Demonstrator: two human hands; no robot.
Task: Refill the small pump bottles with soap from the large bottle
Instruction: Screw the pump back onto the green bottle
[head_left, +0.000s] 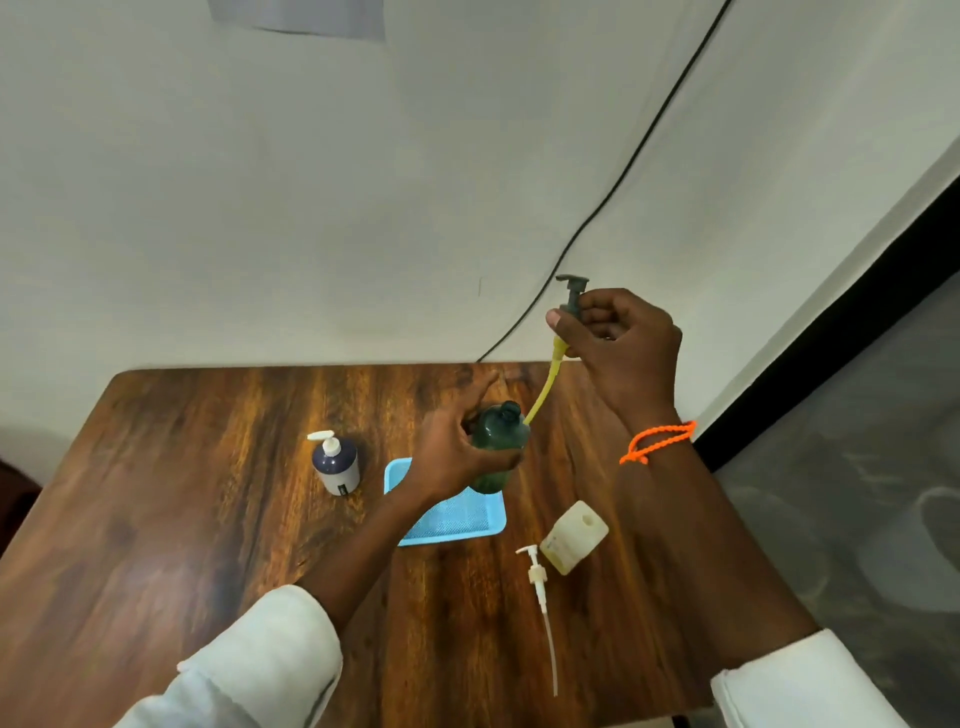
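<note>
I can read no text here. The dark-and-white pump bottle, left of the blue tray, has a small dark mark low on its white band, too blurred to read. The pale bottle, right of the tray, shows faint, unreadable print.

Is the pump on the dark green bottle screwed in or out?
Out. The right hand holds the dark pump lifted clear; its yellow tube still reaches the mouth of the green bottle, gripped by the left hand.
</note>
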